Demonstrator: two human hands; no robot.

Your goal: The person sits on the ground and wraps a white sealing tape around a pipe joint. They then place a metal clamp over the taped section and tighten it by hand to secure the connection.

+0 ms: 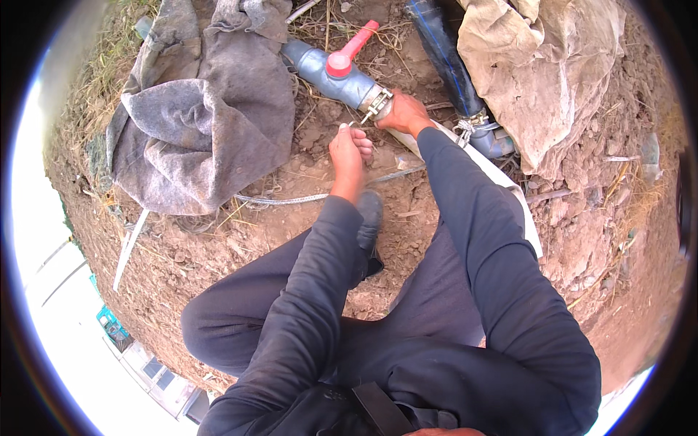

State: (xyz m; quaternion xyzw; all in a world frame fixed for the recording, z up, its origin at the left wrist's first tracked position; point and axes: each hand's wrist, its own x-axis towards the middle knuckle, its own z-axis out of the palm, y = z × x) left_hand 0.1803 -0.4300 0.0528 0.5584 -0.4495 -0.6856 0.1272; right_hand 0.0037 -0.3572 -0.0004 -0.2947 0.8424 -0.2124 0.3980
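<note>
A grey pipe valve (331, 76) with a red lever handle (356, 45) lies on the soil in front of me. A metal hose clamp (376, 106) circles its near end, where a flat white hose (405, 139) joins it. My right hand (403, 114) is closed round the hose end, close against the clamp. Just left of the clamp, my left hand (349, 154) is closed, thumb uppermost. A thin shiny bit shows at its fingertips, pointing toward the clamp bolt; what kind of thing it is cannot be made out.
Grey felt-like cloth (207, 123) is heaped at the left, and a tan sack (542, 69) lies at the right. Between them runs a black pipe (449, 58), wire-bound to a grey elbow (493, 142). A pale cord (287, 200) crosses the dirt near my shoe (369, 218).
</note>
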